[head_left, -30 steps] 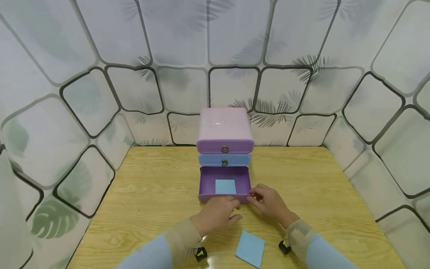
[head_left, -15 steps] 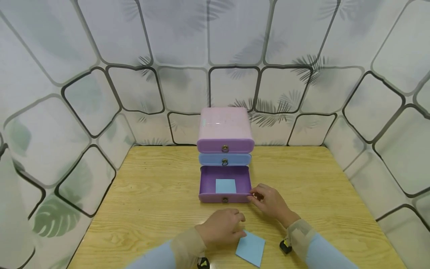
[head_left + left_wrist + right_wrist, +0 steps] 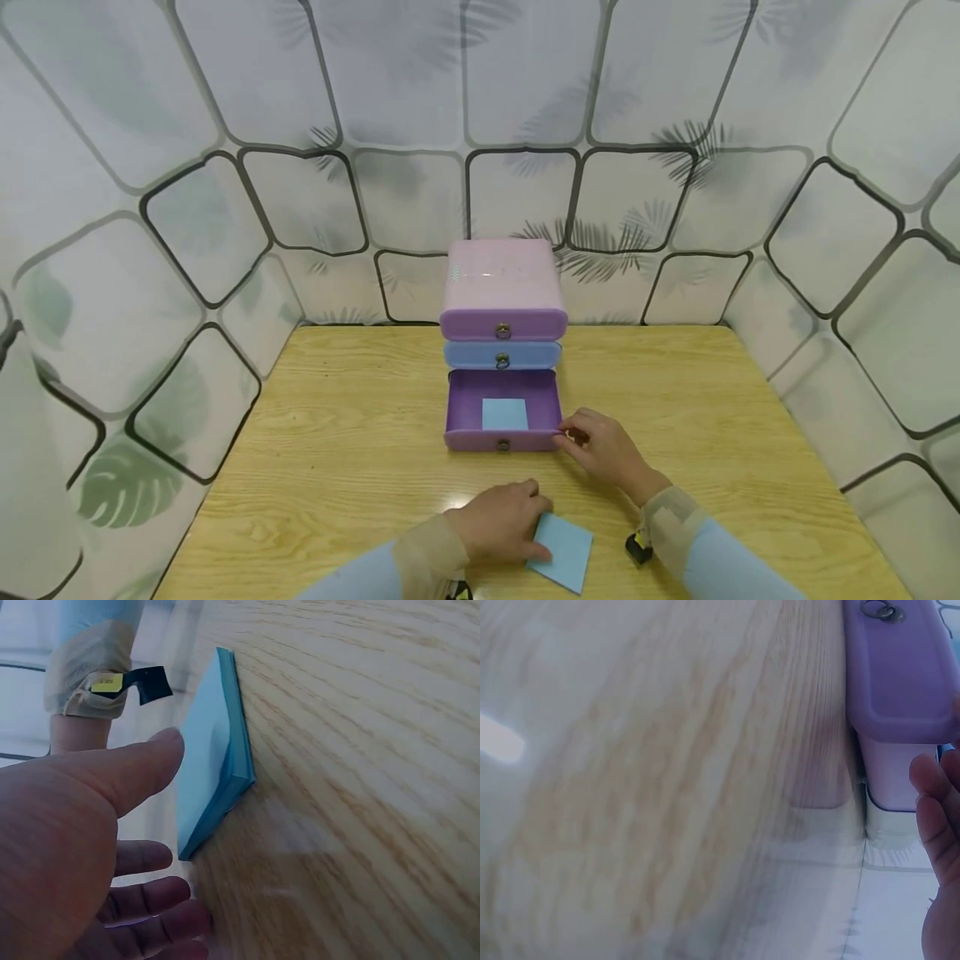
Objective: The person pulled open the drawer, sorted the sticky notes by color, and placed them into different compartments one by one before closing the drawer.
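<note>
A small chest (image 3: 504,275) stands at the back of the table with its purple bottom drawer (image 3: 467,404) pulled out. Inside that drawer lies a blue sticky note pad (image 3: 504,414). My right hand (image 3: 603,450) pinches the drawer's right front corner; the right wrist view shows its fingers (image 3: 932,780) at the purple front's edge. Another blue sticky note pad (image 3: 564,550) rests on the table, its edge showing several layers in the left wrist view. Beside its left edge is my left hand (image 3: 501,522), thumb and fingers spread apart, not gripping the pad.
A blue middle drawer (image 3: 480,356) and a purple top drawer (image 3: 472,326) are closed, each with a ring pull. The wooden table (image 3: 337,433) meets a patterned curtain (image 3: 408,196) at the back and sides.
My left hand has moved from the front of the drawer down and towards me, to the sticky note pad on the table. The right hand has stayed at the drawer corner.
</note>
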A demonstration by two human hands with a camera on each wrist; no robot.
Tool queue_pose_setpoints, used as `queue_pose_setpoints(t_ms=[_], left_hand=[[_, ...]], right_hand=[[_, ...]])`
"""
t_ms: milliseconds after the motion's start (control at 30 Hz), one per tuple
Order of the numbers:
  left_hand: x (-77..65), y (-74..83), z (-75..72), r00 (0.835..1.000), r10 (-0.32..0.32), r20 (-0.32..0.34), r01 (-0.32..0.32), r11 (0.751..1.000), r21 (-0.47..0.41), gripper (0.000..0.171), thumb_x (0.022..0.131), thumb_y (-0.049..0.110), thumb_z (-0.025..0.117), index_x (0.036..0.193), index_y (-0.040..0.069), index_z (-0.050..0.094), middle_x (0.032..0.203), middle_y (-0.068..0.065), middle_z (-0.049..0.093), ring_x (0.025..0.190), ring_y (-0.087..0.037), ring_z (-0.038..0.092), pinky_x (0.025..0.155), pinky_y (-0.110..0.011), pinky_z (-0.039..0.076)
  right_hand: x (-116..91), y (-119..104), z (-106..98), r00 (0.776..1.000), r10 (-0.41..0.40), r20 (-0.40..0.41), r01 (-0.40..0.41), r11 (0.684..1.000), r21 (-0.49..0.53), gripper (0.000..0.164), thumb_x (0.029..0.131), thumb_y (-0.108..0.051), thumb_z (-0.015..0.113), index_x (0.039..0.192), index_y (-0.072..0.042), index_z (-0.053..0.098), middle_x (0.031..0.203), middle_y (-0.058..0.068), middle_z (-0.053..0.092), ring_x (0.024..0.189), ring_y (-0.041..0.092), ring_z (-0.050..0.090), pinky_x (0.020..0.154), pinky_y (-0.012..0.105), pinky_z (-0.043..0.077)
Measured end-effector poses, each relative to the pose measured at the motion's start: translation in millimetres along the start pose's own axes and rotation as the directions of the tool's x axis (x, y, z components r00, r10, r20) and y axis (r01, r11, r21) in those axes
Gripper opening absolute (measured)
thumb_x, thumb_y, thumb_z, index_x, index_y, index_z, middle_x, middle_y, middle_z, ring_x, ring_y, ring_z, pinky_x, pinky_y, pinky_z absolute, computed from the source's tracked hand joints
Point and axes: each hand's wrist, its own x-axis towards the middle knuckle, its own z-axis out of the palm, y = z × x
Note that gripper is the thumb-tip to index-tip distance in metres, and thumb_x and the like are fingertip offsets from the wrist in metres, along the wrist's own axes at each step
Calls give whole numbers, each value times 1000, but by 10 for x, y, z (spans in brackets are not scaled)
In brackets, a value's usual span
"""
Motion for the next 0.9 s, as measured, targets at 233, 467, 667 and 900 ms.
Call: queue_pose_setpoints(t_ms=[233, 467, 667, 900], left_hand=[[-13, 4, 48, 1000, 16, 4, -16, 999, 32, 64, 73, 58, 76, 118, 15, 63, 93, 8, 48, 74, -1, 44, 64, -14, 40], [-26, 14, 57, 1000, -1, -6, 1, 999, 41, 62, 70, 57, 79, 114, 16, 62, 94, 9, 47, 76, -1, 44, 66, -15, 41], [-36, 22, 41, 999, -34, -15, 33, 999, -13, 57, 70, 56, 79, 104, 15, 58, 92, 9, 44, 72, 0, 42, 64, -14, 41], [-42, -2, 71, 999, -46, -25, 44, 994, -98, 52, 74, 48, 80, 102, 15, 51, 89, 11, 45, 73, 1, 42, 66, -14, 41]], right_hand=[[-5, 22, 16, 1000, -2, -3, 2, 1000, -9, 11, 83, -21, 77, 87, -17, 67, 75, -9, 55, 64, 0, 46, 54, 14, 41], [-1, 27, 31, 999, -27, -17, 27, 1000, -4, 12, 82, -18, 78, 86, -17, 67, 75, -8, 56, 64, 0, 45, 53, 15, 41], [5, 7, 26, 1000, -7, -10, 7, 1000, 5, 12, 82, -20, 78, 86, -17, 67, 75, -9, 54, 64, 0, 45, 53, 15, 41], [2, 20, 30, 1000, -6, 5, 5, 1000, 13, 11, 83, -19, 77, 87, -16, 67, 75, -8, 56, 64, 2, 47, 55, 15, 41]])
